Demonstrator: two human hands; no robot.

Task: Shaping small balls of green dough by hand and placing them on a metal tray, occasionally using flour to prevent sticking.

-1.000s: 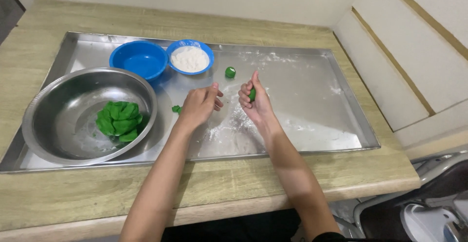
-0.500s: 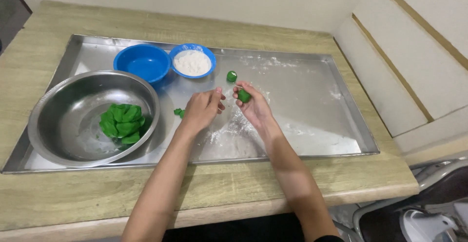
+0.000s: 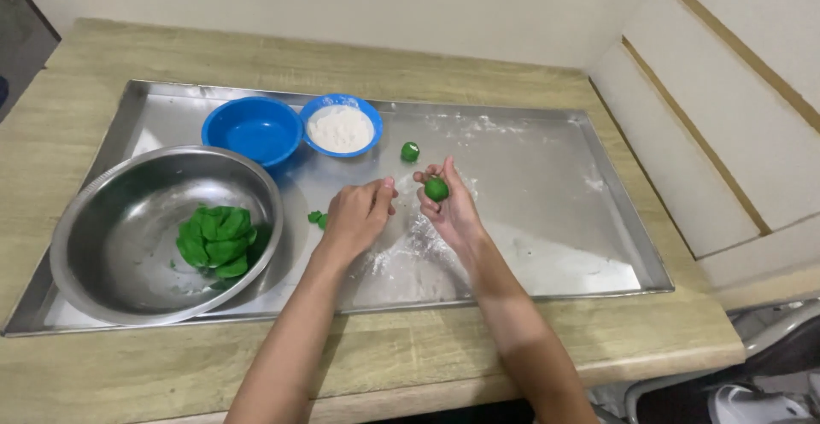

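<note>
We see the right hand (image 3: pixel 451 206) held palm up over the middle of the metal tray (image 3: pixel 547 176), its fingers curled loosely around a small green dough ball (image 3: pixel 436 189) that rests in the palm. The left hand (image 3: pixel 357 215) sits just beside it at nine o'clock, knuckles toward us, fingers bent down and holding nothing that we can make out; its fingertips point toward the ball without touching it.

A second green ball (image 3: pixel 410 152) lies on the tray at eleven o'clock from the held one, near but apart. A few green scraps (image 3: pixel 318 217) lie just at nine o'clock of the left hand. Farther that way stands the steel bowl (image 3: pixel 102 219) with a heap of green dough (image 3: pixel 215 240) inside; its rim reaches close to the tray's near edge. At ten to eleven o'clock from the hands stand an empty blue bowl (image 3: pixel 252 129) and a blue bowl of white flour (image 3: pixel 340 128), touching each other near the tray's far edge.

The open room lies from one to four o'clock of the right hand: bare, flour-dusted tray up to its raised right rim. The wooden table (image 3: pixel 77 74) runs around the tray on all sides.

The left palm is hidden from us, and both forearms are cut off at the bottom of the view.
</note>
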